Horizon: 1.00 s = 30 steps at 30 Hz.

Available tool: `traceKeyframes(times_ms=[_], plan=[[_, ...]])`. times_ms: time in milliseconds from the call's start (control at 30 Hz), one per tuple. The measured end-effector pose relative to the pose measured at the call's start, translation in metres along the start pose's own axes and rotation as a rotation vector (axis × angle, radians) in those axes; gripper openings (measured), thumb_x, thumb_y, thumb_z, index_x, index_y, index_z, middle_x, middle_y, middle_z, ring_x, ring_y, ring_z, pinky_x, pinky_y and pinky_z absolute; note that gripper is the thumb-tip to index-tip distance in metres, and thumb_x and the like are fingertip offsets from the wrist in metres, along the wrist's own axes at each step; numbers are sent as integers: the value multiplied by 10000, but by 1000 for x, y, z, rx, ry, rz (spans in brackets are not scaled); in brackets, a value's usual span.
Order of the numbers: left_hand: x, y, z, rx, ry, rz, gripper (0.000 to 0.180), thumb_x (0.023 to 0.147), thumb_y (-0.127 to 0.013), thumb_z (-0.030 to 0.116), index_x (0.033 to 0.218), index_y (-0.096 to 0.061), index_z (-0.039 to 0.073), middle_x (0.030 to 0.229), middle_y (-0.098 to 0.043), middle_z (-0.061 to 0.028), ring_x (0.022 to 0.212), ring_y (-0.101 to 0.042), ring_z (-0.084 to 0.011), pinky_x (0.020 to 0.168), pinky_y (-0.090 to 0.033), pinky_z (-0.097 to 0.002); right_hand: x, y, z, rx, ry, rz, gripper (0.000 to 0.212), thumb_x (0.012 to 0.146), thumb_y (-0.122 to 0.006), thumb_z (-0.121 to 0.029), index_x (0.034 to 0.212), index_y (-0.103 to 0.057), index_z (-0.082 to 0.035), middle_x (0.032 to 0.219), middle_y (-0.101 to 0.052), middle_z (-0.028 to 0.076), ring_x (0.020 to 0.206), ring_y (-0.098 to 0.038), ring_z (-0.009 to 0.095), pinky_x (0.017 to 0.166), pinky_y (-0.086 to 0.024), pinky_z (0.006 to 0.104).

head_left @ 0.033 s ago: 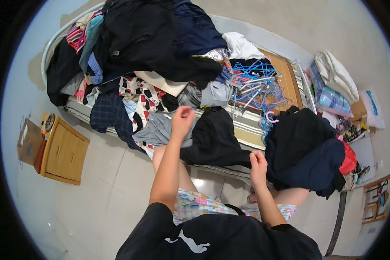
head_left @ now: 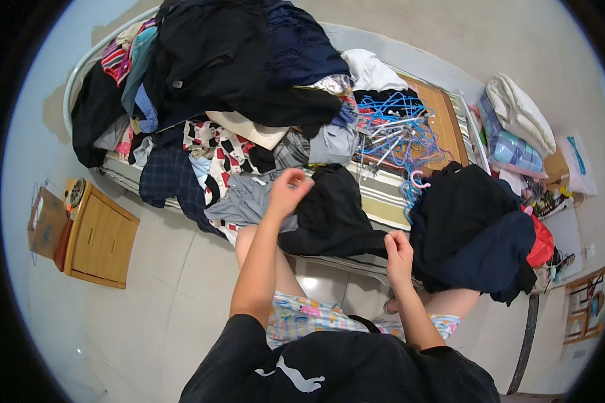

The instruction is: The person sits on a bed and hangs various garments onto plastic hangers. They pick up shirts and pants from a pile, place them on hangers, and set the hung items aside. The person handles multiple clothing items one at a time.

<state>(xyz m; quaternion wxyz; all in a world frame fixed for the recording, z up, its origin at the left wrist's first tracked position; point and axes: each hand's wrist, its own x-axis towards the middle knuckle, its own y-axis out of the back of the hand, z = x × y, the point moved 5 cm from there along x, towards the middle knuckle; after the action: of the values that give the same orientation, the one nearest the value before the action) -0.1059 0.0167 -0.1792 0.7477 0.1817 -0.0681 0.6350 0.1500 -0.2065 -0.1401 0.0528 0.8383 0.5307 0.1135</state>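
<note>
A black garment lies spread at the near edge of the bed, in front of my knees. My right hand pinches its right corner between thumb and fingers. Over its upper left part is my left hand, fingers loosely bent and apart, with nothing visibly held. Whether those fingertips touch the cloth is hard to tell. A grey garment lies left of and partly under my left wrist. To the right of my right hand, black and navy clothes are heaped, with a pink hanger hook beside them.
Blue hangers lie tangled on the striped bed sheet. A large pile of dark clothes covers the far left. Folded bedding sits at right. A wooden cabinet stands on the tiled floor at left.
My left hand has moved slightly right and down, its fingers reaching further over the black garment. The right hand keeps its pinch on the corner.
</note>
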Motion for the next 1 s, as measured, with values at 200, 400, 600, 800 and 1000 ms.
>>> traceKeyframes(times_ms=[200,400,600,800,1000], plan=[[-49,-38,52,548,-126,-256,802,715,-858,270,1365,-448,40,1391,-430,-231,1272,-469,-418,1061,-415,-431,8,11,-8,144,50,-4,143,984,-577,-158,908,-586,-38,781,-490,-61,737,-421,45,673,-367,215],[-74,-26,15,439,116,-85,808,738,-824,133,1426,-405,69,1312,-466,-239,1167,-519,-404,967,-455,-438,12,36,-10,562,-30,-76,179,958,-484,-126,906,-605,-6,880,-637,46,830,-562,107,809,-443,249],[-92,-67,76,717,-191,-60,902,629,-873,103,1429,-464,179,1344,-437,-219,1211,-459,-424,1002,-428,-461,34,71,64,29,-58,236,208,966,-580,-179,851,-593,-7,772,-558,-3,752,-481,95,695,-419,279],[-95,-111,26,924,-229,-273,464,682,-778,90,1120,-634,138,1210,-551,-169,1060,-562,-329,861,-497,-424,8,69,39,-610,245,561,260,869,-655,-164,1091,-603,-37,1198,-575,189,1109,-545,342,992,-401,441],[-104,-132,135,103,-11,-335,146,781,-653,103,861,-613,-12,731,-627,-162,642,-601,-302,633,-486,-403,-41,9,-1,-422,300,78,592,781,-711,-193,1321,-507,-61,1335,-543,171,1273,-492,339,1116,-292,511]])
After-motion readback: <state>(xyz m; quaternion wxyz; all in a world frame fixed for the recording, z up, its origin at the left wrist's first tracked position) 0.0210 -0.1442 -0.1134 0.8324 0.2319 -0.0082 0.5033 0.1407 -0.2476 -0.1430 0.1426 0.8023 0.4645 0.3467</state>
